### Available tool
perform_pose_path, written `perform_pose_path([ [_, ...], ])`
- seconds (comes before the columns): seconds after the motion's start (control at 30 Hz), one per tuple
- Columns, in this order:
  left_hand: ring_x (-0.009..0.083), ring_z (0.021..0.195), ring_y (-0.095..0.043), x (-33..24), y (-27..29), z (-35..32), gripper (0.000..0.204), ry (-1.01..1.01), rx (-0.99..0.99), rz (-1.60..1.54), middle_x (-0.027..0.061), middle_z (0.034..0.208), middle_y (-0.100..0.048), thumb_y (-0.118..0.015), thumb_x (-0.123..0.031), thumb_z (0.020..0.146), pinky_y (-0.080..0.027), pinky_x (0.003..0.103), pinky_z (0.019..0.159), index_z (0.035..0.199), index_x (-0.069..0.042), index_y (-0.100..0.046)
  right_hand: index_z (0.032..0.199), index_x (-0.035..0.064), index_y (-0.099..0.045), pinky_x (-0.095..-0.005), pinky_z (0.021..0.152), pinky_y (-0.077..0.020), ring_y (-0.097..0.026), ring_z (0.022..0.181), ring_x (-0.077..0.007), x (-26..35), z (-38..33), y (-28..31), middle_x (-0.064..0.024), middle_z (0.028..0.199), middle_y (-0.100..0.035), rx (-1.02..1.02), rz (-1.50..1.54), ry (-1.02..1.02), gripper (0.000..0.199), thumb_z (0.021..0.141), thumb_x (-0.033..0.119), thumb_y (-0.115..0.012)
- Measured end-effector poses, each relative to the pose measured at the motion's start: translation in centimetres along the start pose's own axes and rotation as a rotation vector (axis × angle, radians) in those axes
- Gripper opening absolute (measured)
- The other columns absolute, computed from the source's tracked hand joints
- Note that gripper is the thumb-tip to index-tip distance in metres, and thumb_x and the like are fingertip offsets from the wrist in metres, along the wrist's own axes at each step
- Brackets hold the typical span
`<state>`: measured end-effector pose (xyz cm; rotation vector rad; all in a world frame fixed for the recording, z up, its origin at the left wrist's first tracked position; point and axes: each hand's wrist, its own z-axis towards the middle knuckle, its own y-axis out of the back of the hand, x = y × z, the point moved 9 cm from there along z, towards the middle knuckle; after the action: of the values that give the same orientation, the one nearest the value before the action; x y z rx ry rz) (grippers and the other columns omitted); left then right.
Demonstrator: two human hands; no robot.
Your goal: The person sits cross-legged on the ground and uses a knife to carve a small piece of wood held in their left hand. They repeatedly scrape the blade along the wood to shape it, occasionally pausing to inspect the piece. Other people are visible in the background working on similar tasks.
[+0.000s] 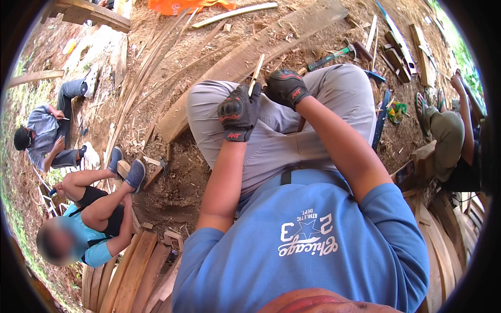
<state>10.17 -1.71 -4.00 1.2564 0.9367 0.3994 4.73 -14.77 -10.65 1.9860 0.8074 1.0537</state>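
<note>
My left hand (238, 112), in a black glove with red marks, is closed on a thin pale wooden stick (257, 73). The stick points up and away, above my left knee. Close to its right, my right hand (287, 87) wears a matching glove, and its fingers are curled. Whatever those fingers hold, if anything, is hidden by the glove. Both hands are over my crossed legs in grey trousers (334, 99). Just beyond them, a long, broad wooden plank (271, 49) lies on the shaving-strewn ground.
A hammer (330, 58) with a green-and-black handle lies beyond my right knee. Wooden hand planes (397, 63) rest further right. One person (99, 214) sits at left, another (44, 130) behind, and a third (454, 133) at right. Boards (130, 271) are stacked at lower left.
</note>
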Motion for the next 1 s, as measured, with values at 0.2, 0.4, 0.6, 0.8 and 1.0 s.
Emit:
perform_pose_path([
  [0.2, 0.0393, 0.075, -0.070, -0.2, -0.2, 0.1, 0.051, -0.004, -0.003, 0.069, 0.0197, 0.083, -0.072, -0.053, -0.053, 0.100, -0.053, 0.049, 0.066, 0.092, -0.006, -0.071, 0.098, 0.0068, -0.077, -0.0442, 0.084, -0.0568, -0.072, 0.095, -0.0354, 1.5, -1.2, 1.4, -0.0184, 0.101, -0.074, 0.029, 0.005, 0.055, 0.029, 0.086, 0.022, -0.055],
  [0.4, 0.0394, 0.082, -0.071, -0.8, -0.5, 0.5, 0.055, 0.035, 0.066, 0.124, 0.0209, 0.091, -0.073, -0.049, -0.055, 0.101, -0.056, 0.049, 0.073, 0.102, -0.006, -0.075, 0.096, 0.0124, -0.076, -0.0439, 0.072, -0.0567, -0.073, 0.087, -0.0316, 1.5, -1.2, 1.4, -0.0129, 0.093, -0.075, -0.134, -0.089, 0.089, 0.022, 0.089, 0.020, -0.057],
  [0.6, 0.0398, 0.077, -0.071, -0.3, -2.0, -0.1, 0.056, 0.011, 0.112, 0.192, 0.0212, 0.086, -0.073, -0.047, -0.054, 0.101, -0.055, 0.049, 0.071, 0.098, -0.006, -0.074, 0.093, 0.0125, -0.076, -0.0442, 0.068, -0.0565, -0.074, 0.084, -0.0301, 1.6, -1.5, 1.8, -0.0108, 0.089, -0.075, -0.271, -0.145, 0.120, 0.019, 0.088, 0.018, -0.058],
  [0.8, 0.0386, 0.064, -0.068, -0.6, -2.6, -0.9, 0.051, -0.130, -0.021, 0.215, 0.0187, 0.071, -0.069, -0.051, -0.051, 0.101, -0.052, 0.051, 0.060, 0.083, -0.007, -0.070, 0.095, 0.0119, -0.077, -0.0419, 0.074, -0.0575, -0.074, 0.092, -0.0288, 0.8, -0.5, 1.0, -0.0109, 0.097, -0.076, -0.191, -0.225, 0.102, 0.021, 0.089, 0.019, -0.058],
  [1.0, 0.0382, 0.059, -0.066, -2.0, -2.2, -1.3, 0.050, -0.196, -0.115, 0.217, 0.0180, 0.065, -0.066, -0.052, -0.049, 0.101, -0.050, 0.050, 0.056, 0.080, -0.007, -0.068, 0.103, 0.0091, -0.077, -0.0412, 0.082, -0.0578, -0.073, 0.102, -0.0310, -3.9, 2.2, 0.6, -0.0134, 0.111, -0.074, -0.066, -0.218, -0.060, 0.026, 0.090, 0.021, -0.058],
])
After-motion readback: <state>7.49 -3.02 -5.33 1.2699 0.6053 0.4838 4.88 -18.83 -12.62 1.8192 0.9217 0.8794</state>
